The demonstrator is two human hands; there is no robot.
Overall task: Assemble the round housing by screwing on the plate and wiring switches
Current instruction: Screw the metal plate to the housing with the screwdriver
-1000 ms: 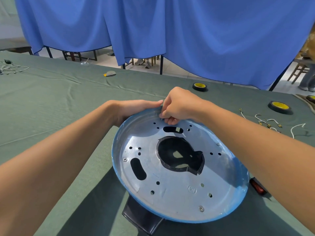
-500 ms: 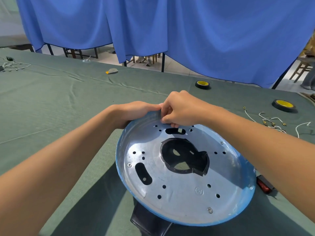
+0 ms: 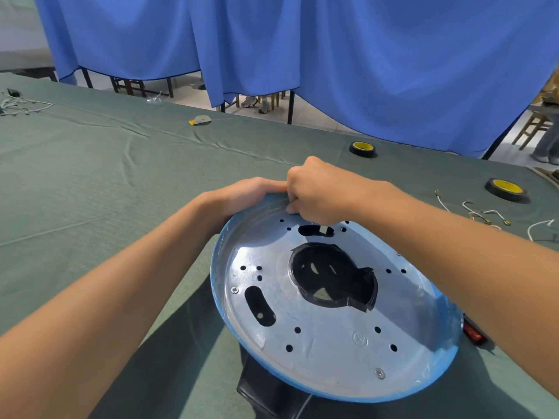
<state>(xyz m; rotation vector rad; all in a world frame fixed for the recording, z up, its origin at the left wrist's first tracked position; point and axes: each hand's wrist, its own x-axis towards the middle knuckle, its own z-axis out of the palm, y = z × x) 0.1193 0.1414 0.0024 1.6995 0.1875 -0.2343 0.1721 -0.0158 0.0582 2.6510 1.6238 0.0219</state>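
Plainly, the round housing (image 3: 302, 381) sits tilted in the lower middle of the frame, its blue rim ringing the metal plate (image 3: 332, 325) that lies inside it. Two screws show in the plate, a left screw (image 3: 234, 289) and a bottom screw (image 3: 380, 373), so the fastening looks partly done.

At the plate's top edge the right hand (image 3: 320, 195) is bunched, fingers curled down onto the metal. What they pinch, if anything, is hidden, and I cannot tell. Just beside it the left hand (image 3: 248, 193) grips the housing's far rim, fingers wrapped over the lip.

My guess is that a fastener is being started by hand there. To do it well, the left hand should brace the rim so the tilted housing cannot rock. The piece should sit square to its hole and be turned lightly until it bites — never forced.

Further out, a black part (image 3: 266, 388) pokes from under the housing's lower edge and a red switch (image 3: 473, 335) lies at its right. Loose wires (image 3: 484, 214) and two tape rolls (image 3: 505, 189) rest on the green cloth (image 3: 90, 176) at the right.
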